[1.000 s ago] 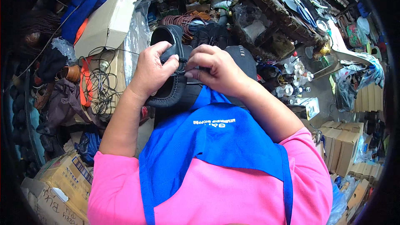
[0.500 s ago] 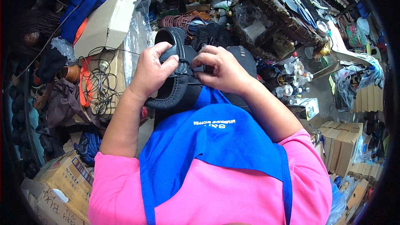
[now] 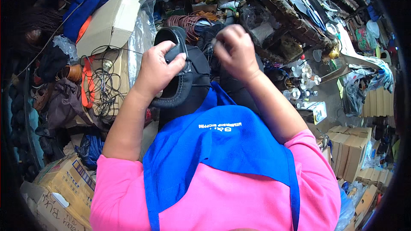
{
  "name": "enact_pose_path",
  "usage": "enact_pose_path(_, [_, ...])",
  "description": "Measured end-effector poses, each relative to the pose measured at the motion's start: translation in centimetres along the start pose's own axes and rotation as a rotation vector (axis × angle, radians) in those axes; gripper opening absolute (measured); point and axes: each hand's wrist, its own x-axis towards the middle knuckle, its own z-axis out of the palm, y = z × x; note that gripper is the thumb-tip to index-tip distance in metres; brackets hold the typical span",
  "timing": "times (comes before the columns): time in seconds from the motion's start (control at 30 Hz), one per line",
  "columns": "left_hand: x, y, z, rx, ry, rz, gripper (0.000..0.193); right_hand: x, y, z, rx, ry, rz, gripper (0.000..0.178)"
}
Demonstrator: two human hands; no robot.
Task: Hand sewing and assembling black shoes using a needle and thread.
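Note:
A black shoe (image 3: 183, 89) with thick stitching round its edge rests over my left thigh, its opening facing left. My left hand (image 3: 159, 66) grips it, thumb on top of the strap across its upper and the fingers bent round into the opening. Apart from the shoe, to its right, my right hand (image 3: 238, 52) is raised above my dark-clad right leg. Its fingers are curled together and smeared by motion, so anything thin between them cannot be made out. A blue apron (image 3: 222, 145) covers my lap and chest.
On the left, tangled black wire (image 3: 105, 87) lies against cardboard. Coiled brown cord (image 3: 184, 22) sits beyond the shoe. Several small bottles (image 3: 305, 77) stand at right, near stacked cardboard boxes (image 3: 351, 149). A rough-edged bench (image 3: 291, 17) fills the far right.
My right hand has moved up and to the right, away from the shoe. The left hand keeps its hold, and the shoe has tilted slightly.

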Motion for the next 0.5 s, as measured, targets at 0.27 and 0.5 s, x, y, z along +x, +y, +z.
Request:
enact_pose_path(0.27, [5.0, -4.6, 2.0, 0.204, 0.173, -0.056, 0.03, 2.5, -3.2, 1.3, 1.337, 0.046, 0.385, 0.038])
enact_pose_path(0.5, [6.2, -9.3, 4.3, 0.136, 0.168, -0.046, 0.028, -3.1, -3.0, -0.1, 0.905, -0.27, 0.469, 0.025])
